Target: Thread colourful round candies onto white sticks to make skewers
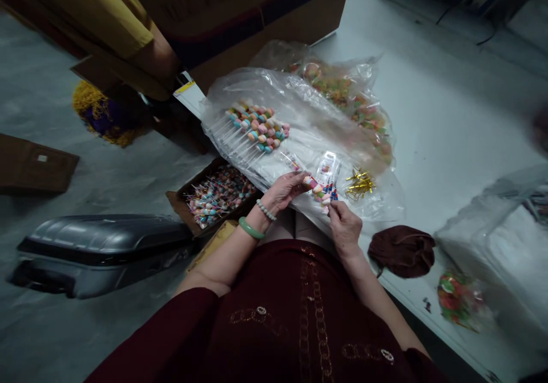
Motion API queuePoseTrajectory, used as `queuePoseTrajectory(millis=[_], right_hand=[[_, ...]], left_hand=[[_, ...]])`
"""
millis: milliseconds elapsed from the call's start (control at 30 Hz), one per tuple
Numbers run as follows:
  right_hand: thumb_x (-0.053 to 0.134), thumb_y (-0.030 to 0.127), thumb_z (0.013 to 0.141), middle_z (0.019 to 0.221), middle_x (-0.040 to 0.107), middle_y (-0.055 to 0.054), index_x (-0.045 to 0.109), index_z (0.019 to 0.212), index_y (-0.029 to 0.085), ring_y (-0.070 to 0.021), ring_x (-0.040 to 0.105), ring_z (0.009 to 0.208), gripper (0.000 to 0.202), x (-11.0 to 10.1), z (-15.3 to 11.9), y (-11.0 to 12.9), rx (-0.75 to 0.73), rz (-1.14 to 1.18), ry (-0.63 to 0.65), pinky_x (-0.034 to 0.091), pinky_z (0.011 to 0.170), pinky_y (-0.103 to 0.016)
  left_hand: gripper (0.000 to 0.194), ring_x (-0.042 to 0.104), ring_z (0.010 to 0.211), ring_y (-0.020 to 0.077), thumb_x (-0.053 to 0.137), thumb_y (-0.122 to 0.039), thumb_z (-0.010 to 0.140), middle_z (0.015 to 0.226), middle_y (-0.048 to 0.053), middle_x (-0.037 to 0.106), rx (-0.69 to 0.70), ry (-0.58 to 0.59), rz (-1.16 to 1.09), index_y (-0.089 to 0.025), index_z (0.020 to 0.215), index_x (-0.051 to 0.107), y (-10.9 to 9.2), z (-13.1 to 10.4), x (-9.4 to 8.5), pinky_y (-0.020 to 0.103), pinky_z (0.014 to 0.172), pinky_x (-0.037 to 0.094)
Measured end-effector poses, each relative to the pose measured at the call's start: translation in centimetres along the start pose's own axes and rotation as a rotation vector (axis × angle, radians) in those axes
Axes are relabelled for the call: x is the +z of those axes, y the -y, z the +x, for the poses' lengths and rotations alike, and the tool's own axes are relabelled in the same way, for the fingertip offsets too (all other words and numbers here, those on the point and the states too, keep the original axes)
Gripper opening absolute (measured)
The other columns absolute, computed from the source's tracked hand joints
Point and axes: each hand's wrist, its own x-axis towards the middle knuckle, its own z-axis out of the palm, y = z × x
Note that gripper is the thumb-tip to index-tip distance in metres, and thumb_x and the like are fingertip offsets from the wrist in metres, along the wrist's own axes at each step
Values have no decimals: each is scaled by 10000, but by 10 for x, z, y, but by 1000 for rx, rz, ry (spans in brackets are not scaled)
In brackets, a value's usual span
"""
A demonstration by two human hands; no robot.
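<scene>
1. While the left hand (286,192) pinches the top of a candy skewer (319,191), the right hand (343,226) grips the lower end of it, so both hands are closed on the same piece, right at the near edge of the white surface (436,120).
2. The skewer looks half inside a little clear printed bag (329,173), can't tell how far in.
3. Just right of the hands sits a small pile of gold twist ties (360,183) on a clear plastic sheet (299,115).
4. Further back on that sheet there's a row of unwrapped skewers (257,127), sticks pointing left.
5. Down on the floor, left of the hands, a cardboard box (177,200) holds wrapped skewers (218,194).
6. A brown cloth pouch (402,250) lies near the right wrist.
</scene>
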Motion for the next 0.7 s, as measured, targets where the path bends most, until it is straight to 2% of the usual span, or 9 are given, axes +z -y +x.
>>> queuePoseTrajectory(millis=[100, 200, 267, 367, 433, 467, 567, 633, 700], right_hand=[[556, 322, 838, 650, 642, -24, 672, 742, 215, -146, 571, 628, 184, 4, -7, 4, -158, -122, -66, 386, 607, -246], [565, 336, 822, 605, 599, 4, 666, 811, 216, -124, 510, 539, 158, 9, -5, 11, 30, 168, 48, 361, 527, -229], [586, 339, 796, 535, 523, 46, 634, 848, 203, -93, 376, 421, 153, 9, 1, 14, 306, 532, 255, 279, 424, -207], [614, 298, 786, 456, 339, 116, 550, 781, 185, -46, 130, 352, 131, 3, 12, 14, 674, 1005, 669, 146, 359, -175], [598, 256, 817, 451, 253, 140, 511, 756, 183, -33, 58, 355, 128, -1, 16, 14, 785, 1166, 842, 126, 354, -155], [585, 237, 831, 450, 235, 144, 500, 753, 184, -30, 46, 353, 126, -1, 17, 15, 808, 1205, 873, 123, 353, -148], [593, 233, 814, 451, 294, 134, 498, 748, 190, -29, 89, 339, 124, 2, 15, 20, 777, 1160, 788, 125, 351, -152], [619, 274, 776, 457, 381, 109, 543, 749, 187, -40, 200, 342, 118, 7, 12, 23, 618, 1000, 555, 168, 360, -167], [625, 325, 765, 478, 465, 78, 615, 754, 190, -68, 364, 399, 135, 10, 9, 24, 368, 734, 277, 282, 414, -183]], left_hand=[[158, 670, 680, 138, 754, -243, 763, 731, 50, 708, 28, 6, -8, -105, 818, 699, 8, -1, 4, 288, 805, 535], [201, 684, 727, 165, 750, -295, 769, 721, 59, 701, 91, 60, -18, -108, 744, 681, 11, -4, 8, 302, 818, 535], [229, 689, 746, 177, 758, -316, 759, 730, 68, 702, 117, 90, -2, -103, 731, 678, 9, -7, 10, 300, 806, 537], [244, 687, 726, 174, 778, -322, 736, 741, 73, 707, 129, 79, 36, -96, 744, 685, 6, -13, 12, 293, 789, 538], [251, 690, 736, 174, 784, -327, 728, 765, 75, 713, 140, 74, 55, -96, 755, 689, 7, -16, 13, 293, 796, 537], [256, 694, 755, 180, 787, -330, 724, 779, 78, 715, 146, 80, 67, -96, 754, 688, 8, -17, 14, 294, 805, 535], [270, 698, 791, 186, 801, -331, 708, 791, 75, 715, 164, 86, 91, -98, 793, 696, 10, -20, 18, 282, 807, 530], [283, 691, 763, 167, 818, -316, 689, 776, 65, 709, 148, 86, 91, -97, 822, 698, 8, -22, 20, 263, 786, 526], [311, 687, 746, 160, 829, -300, 676, 784, 64, 707, 97, 113, 84, -100, 874, 697, 1, -24, 21, 272, 785, 527]])
